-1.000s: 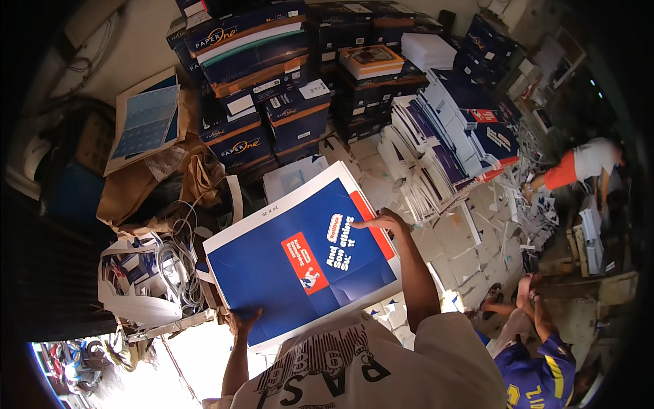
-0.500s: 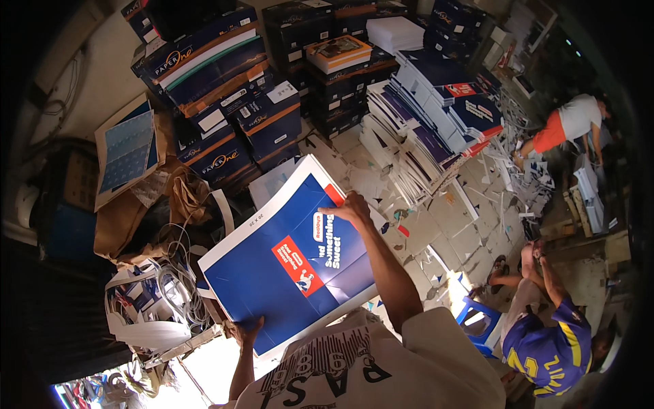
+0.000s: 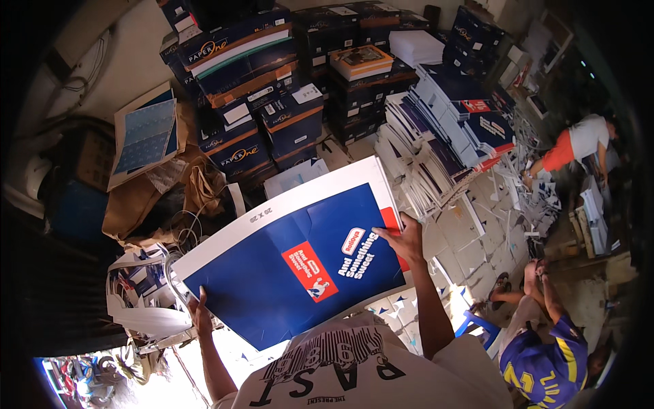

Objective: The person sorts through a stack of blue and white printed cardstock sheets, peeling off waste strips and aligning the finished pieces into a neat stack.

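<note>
- Here the large blue printed sheet (image 3: pixel 293 262) is held up flat in front of the chest, white border toward the stacked boxes (image 3: pixel 262 116), one corner hanging low at the left.
- The left hand (image 3: pixel 199 315) pinches the lower left edge, fingers closed on the sheet; the right hand (image 3: pixel 402 240) lies on the right edge near the red panel, fingers spread over the face and thumb seemingly behind, so it too grips the sheet.
- A sheet this wide looks floppy, so keeping both hands well apart and level should stop it from sagging or creasing along the middle.
- Light, even tension between the two hands seems wiser than a hard pinch, which could dent the edge.
- The pile of folded blue-and-white cartons (image 3: pixel 443 157) stands just beyond the right edge, and the tangle of paper scraps (image 3: pixel 139 300) sits near the left corner; swinging the sheet clear of both avoids snagging.
- A seated person in a purple shirt (image 3: pixel 545 361) works near the lower right, well apart from the sheet.
</note>
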Tool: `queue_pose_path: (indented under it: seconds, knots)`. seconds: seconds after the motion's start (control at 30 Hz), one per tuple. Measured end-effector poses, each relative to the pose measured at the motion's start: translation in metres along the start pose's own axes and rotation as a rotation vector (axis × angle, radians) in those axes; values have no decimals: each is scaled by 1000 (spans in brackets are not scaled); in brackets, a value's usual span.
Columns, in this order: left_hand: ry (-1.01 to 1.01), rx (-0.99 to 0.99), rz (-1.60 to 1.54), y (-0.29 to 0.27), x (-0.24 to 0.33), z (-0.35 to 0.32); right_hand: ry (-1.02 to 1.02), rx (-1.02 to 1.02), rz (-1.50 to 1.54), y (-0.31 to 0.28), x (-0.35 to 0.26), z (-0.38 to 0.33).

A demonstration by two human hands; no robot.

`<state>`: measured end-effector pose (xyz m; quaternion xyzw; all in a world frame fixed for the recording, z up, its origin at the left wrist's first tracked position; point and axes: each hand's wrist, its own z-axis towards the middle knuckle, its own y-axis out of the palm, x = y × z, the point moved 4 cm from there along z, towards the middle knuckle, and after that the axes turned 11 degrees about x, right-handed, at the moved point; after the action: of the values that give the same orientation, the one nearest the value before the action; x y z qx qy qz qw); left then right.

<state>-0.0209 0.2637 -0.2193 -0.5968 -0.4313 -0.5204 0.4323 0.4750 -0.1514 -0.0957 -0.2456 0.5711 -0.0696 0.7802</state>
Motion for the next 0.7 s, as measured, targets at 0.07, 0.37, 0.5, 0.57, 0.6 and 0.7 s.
queue_pose_path:
  seconds: [0.07,0.37,0.5,0.57,0.6,0.7]
  knots:
    - [168,41,407,80,58,-20,7,-7,-302,25,27,1]
    - [74,484,49,59,164,-99,89,78,156,-18,-60,3]
    - [186,626,-303,-9,161,-82,6,95,299,-72,-16,17]
    - [210,513,-357,-54,134,-66,-104,116,255,-73,-6,13]
    - [229,484,-387,-71,114,-54,-155,143,288,-65,-17,13]
    - [184,113,-326,-135,43,-22,-17,-109,339,-36,-28,25]
